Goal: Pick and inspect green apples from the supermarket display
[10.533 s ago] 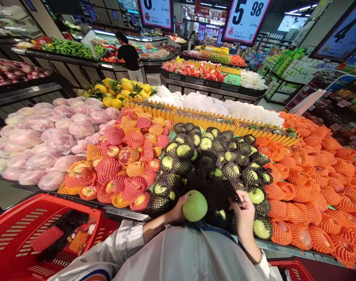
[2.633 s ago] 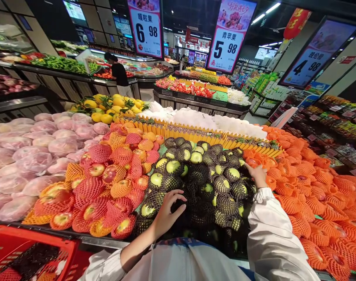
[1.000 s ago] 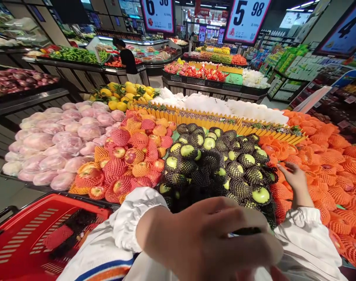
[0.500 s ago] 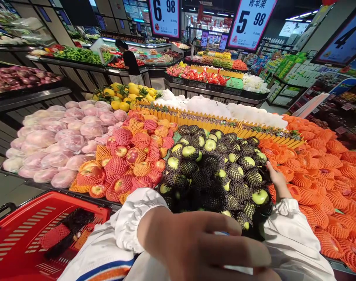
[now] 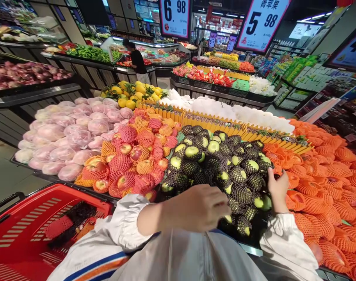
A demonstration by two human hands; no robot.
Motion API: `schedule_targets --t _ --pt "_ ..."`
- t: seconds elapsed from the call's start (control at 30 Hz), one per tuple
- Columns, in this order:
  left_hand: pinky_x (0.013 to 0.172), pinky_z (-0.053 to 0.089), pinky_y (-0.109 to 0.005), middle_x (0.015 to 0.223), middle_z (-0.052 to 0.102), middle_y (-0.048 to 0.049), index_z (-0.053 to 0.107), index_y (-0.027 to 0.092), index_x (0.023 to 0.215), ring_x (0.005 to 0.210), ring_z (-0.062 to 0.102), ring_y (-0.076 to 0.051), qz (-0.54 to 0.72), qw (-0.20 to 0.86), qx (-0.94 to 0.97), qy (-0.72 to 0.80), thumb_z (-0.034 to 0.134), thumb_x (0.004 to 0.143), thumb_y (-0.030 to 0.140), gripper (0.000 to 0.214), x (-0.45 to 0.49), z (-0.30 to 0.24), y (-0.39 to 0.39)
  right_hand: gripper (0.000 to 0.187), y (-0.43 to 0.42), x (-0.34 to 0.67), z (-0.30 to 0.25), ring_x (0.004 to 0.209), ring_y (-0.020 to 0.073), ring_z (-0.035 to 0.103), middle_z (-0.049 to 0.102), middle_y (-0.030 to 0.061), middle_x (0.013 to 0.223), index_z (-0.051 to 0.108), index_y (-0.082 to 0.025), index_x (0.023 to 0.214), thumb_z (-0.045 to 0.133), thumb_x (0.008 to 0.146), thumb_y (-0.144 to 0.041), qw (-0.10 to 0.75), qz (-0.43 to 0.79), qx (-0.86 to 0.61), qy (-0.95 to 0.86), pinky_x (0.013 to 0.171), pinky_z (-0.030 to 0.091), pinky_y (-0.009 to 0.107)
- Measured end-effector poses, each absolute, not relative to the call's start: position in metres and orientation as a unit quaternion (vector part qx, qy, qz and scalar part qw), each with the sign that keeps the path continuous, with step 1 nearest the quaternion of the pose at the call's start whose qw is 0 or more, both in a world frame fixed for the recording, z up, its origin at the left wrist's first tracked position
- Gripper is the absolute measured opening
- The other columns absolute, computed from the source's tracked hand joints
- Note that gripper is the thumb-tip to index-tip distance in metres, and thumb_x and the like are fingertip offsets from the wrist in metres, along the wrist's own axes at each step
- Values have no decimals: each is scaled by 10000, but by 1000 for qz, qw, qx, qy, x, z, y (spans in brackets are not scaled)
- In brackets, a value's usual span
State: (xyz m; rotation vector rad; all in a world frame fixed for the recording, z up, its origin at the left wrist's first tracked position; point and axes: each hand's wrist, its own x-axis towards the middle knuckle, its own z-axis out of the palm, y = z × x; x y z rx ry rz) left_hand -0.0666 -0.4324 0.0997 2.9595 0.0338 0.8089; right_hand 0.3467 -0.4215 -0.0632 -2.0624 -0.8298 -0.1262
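My left hand (image 5: 192, 207) hovers over the near part of the green apples (image 5: 213, 146), which are wrapped in black foam nets. Its back faces me and the fingers bend down, slightly blurred, so the tips and anything under them are hidden. My right hand (image 5: 279, 189) stands upright at the right edge of these apples, beside the orange-netted fruit (image 5: 318, 187). Its thumb and fingers are apart, and I see nothing held between them. The thumb is close to a netted green apple (image 5: 264, 162); whether it touches I cannot tell.
A red shopping basket (image 5: 28, 222) at the lower left holds netted fruit. Red apples (image 5: 131, 156) in pink and orange nets lie left of the green ones, then bagged pink fruit (image 5: 63, 136). A yellow picket divider (image 5: 213, 121) runs behind. A person (image 5: 138, 62) stands farther back.
My left hand has moved away from the camera, toward the green apples, and its spread fingers have bent. My right hand has turned more upright, its thumb and fingers now showing. The view has shifted slightly left.
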Motion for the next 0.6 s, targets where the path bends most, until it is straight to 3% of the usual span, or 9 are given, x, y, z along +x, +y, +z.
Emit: schedule_targets --t 0.07,0.1,0.2,0.27,0.37,0.43,0.5,0.6 --pt "876 498 -356 1104 614 -75 644 152 1051 1010 568 -214 148 67 981 102 624 889 217 176 -68 62 -414 1153 -425 313 -50 1398 325 424 429 198 1484 421 -34 1507 391 754 -907 455 -39 -809 -369 1209 326 462" --pt "937 491 -389 1261 567 -107 641 163 1158 1137 542 -263 98 68 983 138 695 849 253 326 -69 42 -406 1052 -426 294 -44 1375 284 460 457 151 1477 468 -92 1484 450 768 -863 458 -20 -793 -401 1204 352 429" --pt "1101 390 -478 1556 317 -189 583 188 1368 1378 384 -379 -20 53 970 238 813 715 181 692 -73 -8 -387 816 -433 239 -38 1371 247 478 484 101 1466 527 -176 1434 528 835 -731 438 93 -719 -532 1207 361 469" --pt "1117 381 -467 1571 320 -166 599 173 1352 1392 382 -361 -51 46 965 254 754 762 133 611 -74 -27 -381 721 -436 207 -44 1401 217 454 455 77 1495 539 -210 1425 563 859 -655 391 150 -653 -632 1254 318 446" --pt "1028 451 -435 1440 499 -112 660 139 1203 1268 506 -294 -42 25 966 253 566 910 127 308 -73 -36 -378 690 -439 174 -66 1481 237 344 319 42 1584 516 -270 1466 628 849 -560 282 209 -610 -710 1260 308 464" --pt "956 478 -422 1335 574 -81 664 141 1122 1169 560 -265 -22 20 965 259 522 952 164 222 -72 -36 -378 579 -440 162 -81 1469 282 346 393 53 1541 643 -226 1324 722 782 -415 246 227 -603 -724 1249 311 485" --pt "899 490 -406 1276 598 -55 646 153 1086 1102 584 -245 25 24 962 271 561 949 215 172 -72 -34 -378 429 -440 157 -91 1380 282 449 521 57 1429 702 -195 1185 719 772 -310 254 227 -608 -718 1200 367 483" --pt "825 499 -378 1207 615 -41 612 150 1023 1009 606 -217 147 26 947 283 625 913 249 149 -76 -33 -379 261 -444 162 -95 1228 209 557 605 22 1294 703 -208 1061 620 866 -361 309 206 -626 -685 1107 444 415"
